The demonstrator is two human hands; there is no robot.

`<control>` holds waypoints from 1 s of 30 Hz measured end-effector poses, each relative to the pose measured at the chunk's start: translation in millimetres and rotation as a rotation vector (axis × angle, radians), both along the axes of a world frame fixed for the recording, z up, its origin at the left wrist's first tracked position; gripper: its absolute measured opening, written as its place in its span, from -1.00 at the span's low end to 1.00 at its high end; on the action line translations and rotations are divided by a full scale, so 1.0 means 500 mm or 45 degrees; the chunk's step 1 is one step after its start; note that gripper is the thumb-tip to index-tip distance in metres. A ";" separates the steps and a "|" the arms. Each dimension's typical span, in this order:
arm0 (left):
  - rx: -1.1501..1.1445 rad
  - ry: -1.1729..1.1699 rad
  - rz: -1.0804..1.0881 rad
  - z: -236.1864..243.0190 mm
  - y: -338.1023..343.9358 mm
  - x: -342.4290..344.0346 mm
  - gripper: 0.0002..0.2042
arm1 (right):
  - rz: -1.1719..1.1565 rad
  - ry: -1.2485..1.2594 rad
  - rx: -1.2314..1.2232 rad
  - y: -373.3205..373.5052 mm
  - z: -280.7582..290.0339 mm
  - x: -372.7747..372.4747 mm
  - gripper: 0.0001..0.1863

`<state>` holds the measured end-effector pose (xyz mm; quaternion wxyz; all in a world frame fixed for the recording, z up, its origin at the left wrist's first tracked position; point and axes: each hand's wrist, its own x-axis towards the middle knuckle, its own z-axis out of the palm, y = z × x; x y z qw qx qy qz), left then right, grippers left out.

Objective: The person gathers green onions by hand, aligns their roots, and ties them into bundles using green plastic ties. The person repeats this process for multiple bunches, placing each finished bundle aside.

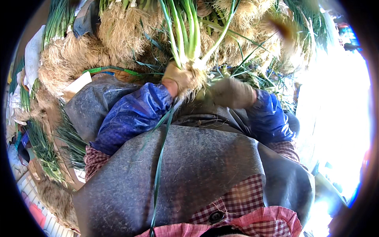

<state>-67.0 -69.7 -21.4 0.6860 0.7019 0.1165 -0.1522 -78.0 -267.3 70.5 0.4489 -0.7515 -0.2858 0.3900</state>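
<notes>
My left hand (179, 79), in a tan work glove, is closed around the root end of a few green onions (189, 33). Their pale green stalks point away from me, and the shaggy roots (197, 77) hang beside the glove. Just right of those roots is my right hand (233, 93), in a dirty grey-brown glove, curled with its back toward me. Its fingertips are hidden, so I cannot see what they pinch. A long green leaf (158, 170) trails from below my left hand down over the grey apron (205, 166).
Bundles of green onions with bushy tan roots (122, 33) are heaped along the far side. Loose leaf scraps (268, 77) lie beyond my right hand. More green onion bunches (45, 150) lie at the left. Strong glare (335, 118) washes out the right side.
</notes>
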 end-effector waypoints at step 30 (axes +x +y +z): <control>-0.558 0.349 0.118 -0.026 0.062 0.033 -0.75 | -0.308 -0.148 -0.314 -0.061 -0.197 0.093 -0.52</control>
